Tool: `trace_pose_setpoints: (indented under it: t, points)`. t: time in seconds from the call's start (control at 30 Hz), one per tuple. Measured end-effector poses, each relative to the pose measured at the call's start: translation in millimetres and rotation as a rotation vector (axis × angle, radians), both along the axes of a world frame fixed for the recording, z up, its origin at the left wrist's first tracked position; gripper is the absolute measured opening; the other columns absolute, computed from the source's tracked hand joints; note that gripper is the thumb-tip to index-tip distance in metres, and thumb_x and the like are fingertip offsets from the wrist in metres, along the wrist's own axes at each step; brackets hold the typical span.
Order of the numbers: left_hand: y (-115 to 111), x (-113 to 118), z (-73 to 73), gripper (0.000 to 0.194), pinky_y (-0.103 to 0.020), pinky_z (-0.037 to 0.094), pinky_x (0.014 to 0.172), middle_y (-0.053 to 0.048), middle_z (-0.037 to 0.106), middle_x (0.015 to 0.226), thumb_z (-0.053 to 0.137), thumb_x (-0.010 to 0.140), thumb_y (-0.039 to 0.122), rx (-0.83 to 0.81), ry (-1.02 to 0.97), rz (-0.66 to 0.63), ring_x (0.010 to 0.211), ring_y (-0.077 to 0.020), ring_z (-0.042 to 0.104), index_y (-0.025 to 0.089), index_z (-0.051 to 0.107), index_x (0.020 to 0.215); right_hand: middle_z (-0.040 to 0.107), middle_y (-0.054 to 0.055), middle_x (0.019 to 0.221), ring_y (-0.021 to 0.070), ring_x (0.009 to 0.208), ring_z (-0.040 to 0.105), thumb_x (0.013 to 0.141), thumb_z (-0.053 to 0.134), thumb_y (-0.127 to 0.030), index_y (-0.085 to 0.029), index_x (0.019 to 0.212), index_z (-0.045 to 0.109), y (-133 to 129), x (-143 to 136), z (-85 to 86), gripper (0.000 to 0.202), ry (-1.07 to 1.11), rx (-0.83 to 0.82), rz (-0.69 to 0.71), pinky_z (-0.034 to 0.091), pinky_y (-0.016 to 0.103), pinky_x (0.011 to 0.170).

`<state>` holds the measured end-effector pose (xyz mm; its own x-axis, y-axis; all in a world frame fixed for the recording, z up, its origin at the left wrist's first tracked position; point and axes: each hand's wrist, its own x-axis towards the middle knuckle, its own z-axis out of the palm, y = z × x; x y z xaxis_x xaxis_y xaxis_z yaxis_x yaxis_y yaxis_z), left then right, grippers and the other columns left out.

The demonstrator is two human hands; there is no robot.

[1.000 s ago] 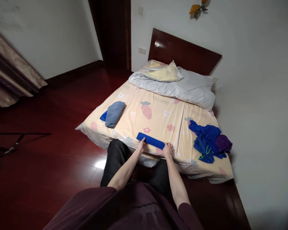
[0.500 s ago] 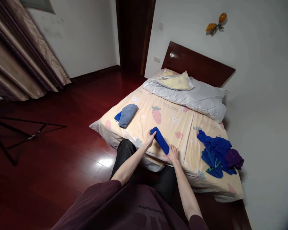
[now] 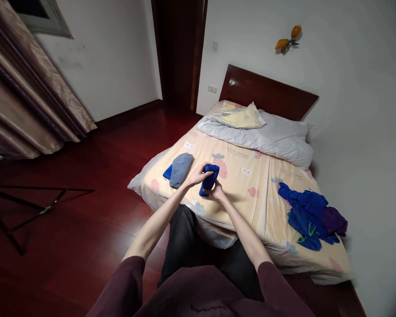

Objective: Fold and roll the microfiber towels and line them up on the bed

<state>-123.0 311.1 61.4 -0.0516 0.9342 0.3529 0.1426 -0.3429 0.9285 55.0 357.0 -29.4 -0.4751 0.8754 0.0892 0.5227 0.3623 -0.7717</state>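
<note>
A folded blue cloth, thick with several layers showing at its far end, is held up over the near part of the bed. My left hand grips its upper left side, thumb across the front. Around its lower right side closes my right hand. Just to the left, a folded grey-blue cloth lies on the bedsheet, partly over another folded blue cloth. A crumpled pile of blue clothes rests on the right side of the bed, with a purple cloth at its edge.
The bed has a patterned sheet. A grey quilt and a yellow pillow lie by the dark headboard. Black tripod legs stand on the red floor at left. A curtain hangs beyond.
The long blue strip has become a shorter, thicker bundle. Both hands have moved left with it, closer to the folded cloths, and the right hand has come nearer the left. The view has shifted slightly.
</note>
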Motion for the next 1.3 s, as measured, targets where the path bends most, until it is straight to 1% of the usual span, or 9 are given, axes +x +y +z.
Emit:
trace_pose_setpoints:
  t: [0.17, 0.27, 0.4, 0.57, 0.7, 0.83, 0.97, 1.13, 1.3]
  points:
    - [4, -52, 12.3, 0.040, -0.039, 0.054, 0.097, -0.009, 0.071, 0.115, 0.072, 0.085, 0.039, -0.001, 0.090, 0.061, 0.106, -0.0267, 0.067, 0.019, 0.067, 0.120, 0.079, 0.007, 0.100, 0.0279, 0.090, 0.073, 0.062, 0.091, -0.036, -0.019, 0.113, 0.069, 16, -70, 12.4, 0.057, 0.065, -0.082, -0.041, 0.061, 0.038, 0.079]
    - [6, -74, 10.6, 0.040, -0.039, 0.052, 0.102, -0.009, 0.070, 0.119, 0.070, 0.087, 0.037, -0.005, 0.142, 0.112, 0.111, -0.0267, 0.067, 0.019, 0.066, 0.123, 0.079, 0.007, 0.097, 0.0265, 0.085, 0.073, 0.065, 0.091, -0.040, -0.021, 0.107, 0.072, 21, -89, 13.2, 0.050, 0.039, -0.025, -0.066, 0.059, 0.035, 0.074]
    - [10, -93, -2.3, 0.040, -0.040, 0.051, 0.106, -0.009, 0.069, 0.126, 0.068, 0.089, 0.037, -0.024, 0.165, 0.153, 0.118, -0.0275, 0.065, 0.020, 0.065, 0.125, 0.080, 0.007, 0.094, 0.0260, 0.082, 0.074, 0.068, 0.091, -0.044, -0.023, 0.105, 0.074, 23, -101, 8.5, 0.045, -0.032, 0.052, -0.024, 0.056, 0.031, 0.069]
    - [14, -102, -22.2, 0.043, -0.040, 0.053, 0.102, -0.009, 0.070, 0.123, 0.070, 0.087, 0.036, -0.010, 0.130, 0.138, 0.114, -0.0278, 0.067, 0.021, 0.063, 0.127, 0.080, 0.009, 0.087, 0.0270, 0.077, 0.074, 0.063, 0.094, -0.038, -0.020, 0.094, 0.075, 28, -116, -2.7, 0.041, -0.112, -0.024, -0.022, 0.053, 0.031, 0.064]
    - [14, -105, -32.1, 0.043, -0.042, 0.052, 0.104, -0.010, 0.071, 0.122, 0.072, 0.086, 0.035, -0.026, 0.128, 0.156, 0.116, -0.0292, 0.067, 0.020, 0.064, 0.125, 0.080, 0.010, 0.098, 0.0252, 0.083, 0.075, 0.066, 0.091, -0.034, -0.017, 0.101, 0.075, 30, -123, -8.7, 0.043, 0.024, -0.081, 0.028, 0.056, 0.029, 0.068]
    - [13, -108, -39.3, 0.049, -0.042, 0.054, 0.100, -0.011, 0.071, 0.121, 0.076, 0.083, 0.038, -0.067, 0.086, 0.170, 0.112, -0.0297, 0.068, 0.019, 0.064, 0.127, 0.079, 0.008, 0.111, 0.0233, 0.095, 0.074, 0.069, 0.088, -0.033, -0.020, 0.113, 0.072, 30, -125, -7.5, 0.049, 0.171, -0.107, 0.041, 0.059, 0.031, 0.082]
    - [12, -110, -43.7, 0.051, -0.043, 0.055, 0.100, -0.011, 0.072, 0.117, 0.080, 0.079, 0.038, -0.104, 0.053, 0.142, 0.110, -0.0297, 0.068, 0.019, 0.064, 0.123, 0.078, 0.006, 0.115, 0.0209, 0.100, 0.073, 0.072, 0.086, -0.029, -0.021, 0.115, 0.070, 34, -124, -6.2, 0.046, 0.223, -0.092, 0.073, 0.057, 0.036, 0.093]
    - [12, -111, -48.1, 0.044, -0.042, 0.056, 0.099, -0.010, 0.072, 0.111, 0.079, 0.080, 0.039, -0.128, 0.050, 0.134, 0.106, -0.0285, 0.069, 0.018, 0.064, 0.115, 0.079, 0.006, 0.111, 0.0206, 0.097, 0.073, 0.075, 0.084, -0.028, -0.021, 0.113, 0.070, 35, -123, -8.6, 0.041, 0.242, -0.124, 0.085, 0.057, 0.037, 0.093]
    - [15, -116, -56.6, 0.051, -0.046, 0.056, 0.100, -0.012, 0.070, 0.120, 0.077, 0.083, 0.045, -0.114, 0.078, 0.100, 0.111, -0.0286, 0.069, 0.016, 0.060, 0.123, 0.079, 0.006, 0.107, 0.0212, 0.096, 0.072, 0.075, 0.084, -0.026, -0.020, 0.109, 0.072, 35, -125, -11.0, 0.036, 0.265, -0.129, 0.076, 0.057, 0.038, 0.093]
